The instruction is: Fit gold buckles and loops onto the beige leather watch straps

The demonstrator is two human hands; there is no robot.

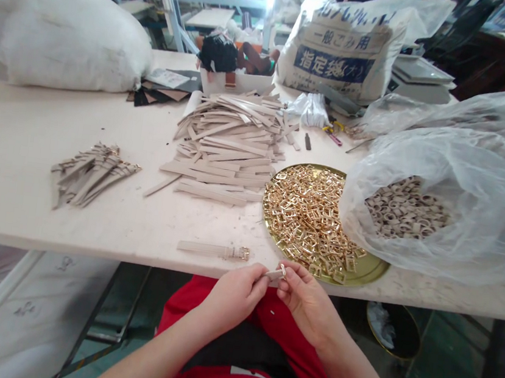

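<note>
At the table's front edge, my left hand (240,287) is closed on a beige strap (274,274), most of which is hidden in the hand. My right hand (306,300) pinches a small gold buckle (283,270) at the strap's end. Just beyond my left hand lies a strap with a buckle (212,250) at its right end. A round gold tray (374,270) heaped with gold buckles (309,211) stands beyond my right hand. Behind these, a pile of loose beige straps (230,143) covers the middle of the table.
On the left is a bunch of buckled straps (93,175). An open plastic bag (475,210) holding small beige loops (409,208) stands at right. Stuffed white sacks (61,24), a printed bag (339,46) and scissors (333,134) lie farther back. A bin (394,332) stands below the table.
</note>
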